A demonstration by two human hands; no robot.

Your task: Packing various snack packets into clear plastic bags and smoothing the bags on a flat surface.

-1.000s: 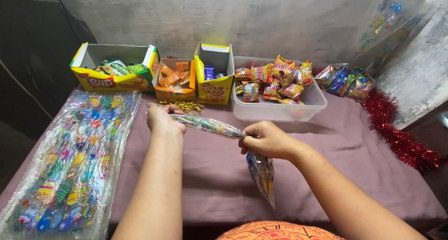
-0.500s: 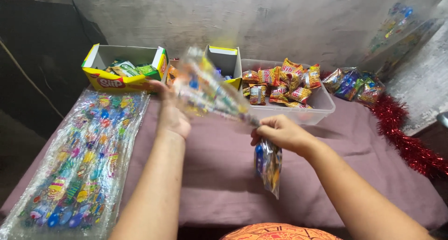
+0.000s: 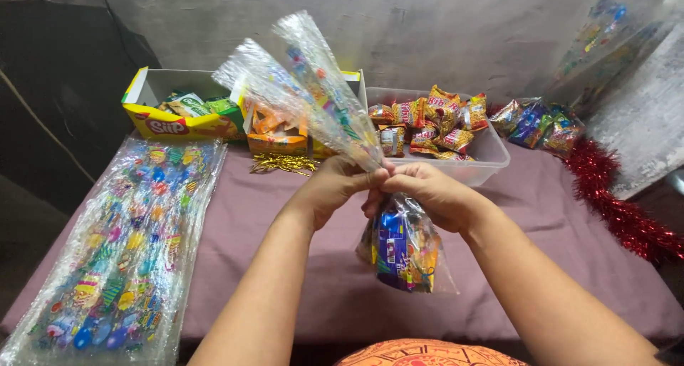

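A clear printed cellophane bag (image 3: 402,245) filled with several colourful snack packets hangs above the table in front of me. Its long empty top (image 3: 306,88) fans upward past the boxes. Both hands pinch the bag's neck where it narrows. My left hand (image 3: 335,188) grips the neck from the left. My right hand (image 3: 427,195) closes on it from the right, fingers touching the left hand.
A stack of flat printed cellophane bags (image 3: 121,252) lies at the left of the purple-covered table (image 3: 556,245). At the back stand a yellow box (image 3: 178,120), an orange box (image 3: 274,134), a clear tub of snacks (image 3: 484,159), loose packets (image 3: 534,124) and red tinsel (image 3: 620,209). Gold twist ties (image 3: 281,163) lie by the boxes.
The bag's long top swung up from lying sideways to standing upright. My left hand slid from the far end in to the neck beside my right hand. The filled end hangs lower.
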